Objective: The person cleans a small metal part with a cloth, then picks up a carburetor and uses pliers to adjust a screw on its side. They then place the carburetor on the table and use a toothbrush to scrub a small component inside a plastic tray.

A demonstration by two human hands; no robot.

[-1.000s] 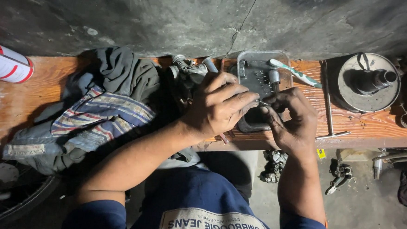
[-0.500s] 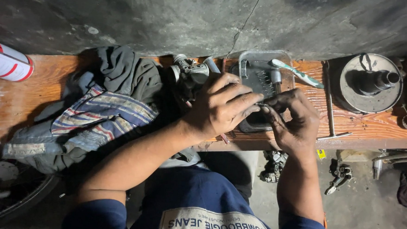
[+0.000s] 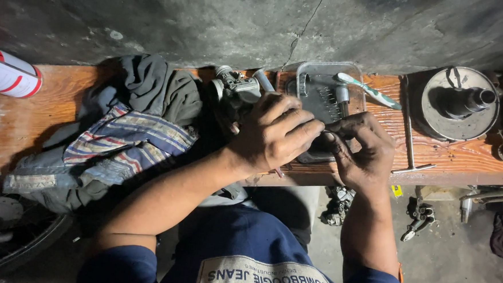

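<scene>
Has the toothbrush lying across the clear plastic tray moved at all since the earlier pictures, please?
No. The toothbrush lies across the far right corner of the clear plastic tray as before, its handle pointing toward the round metal part.

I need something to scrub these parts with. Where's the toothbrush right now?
In the head view, the toothbrush lies slanted across the far right corner of the clear plastic tray on the wooden bench, beyond the right hand and left of the round metal part.
</scene>
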